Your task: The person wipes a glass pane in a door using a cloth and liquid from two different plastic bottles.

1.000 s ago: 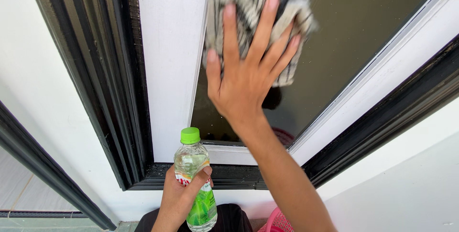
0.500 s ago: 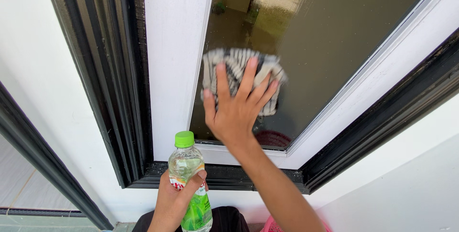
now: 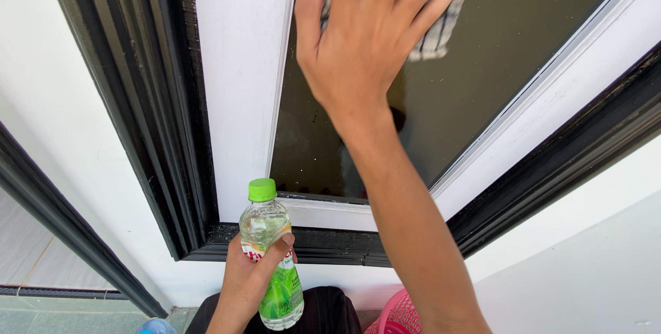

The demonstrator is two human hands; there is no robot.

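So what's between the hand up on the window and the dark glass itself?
In the head view, a grey-and-white checked cloth lies between the right hand and the dark window glass; the spread palm presses it flat against the pane.

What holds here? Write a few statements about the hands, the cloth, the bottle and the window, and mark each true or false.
1. The right hand presses a checked cloth flat against the dark window glass. True.
2. The left hand holds a spray can with a red cap. False: it holds a clear plastic bottle with a green cap.
3. The bottle stands upright in the hand, its cap on. True.
4. The inner window frame is white, with a black outer frame around it. True.
5. The cloth lies on the sill below the glass. False: it is under the right hand, high on the glass.
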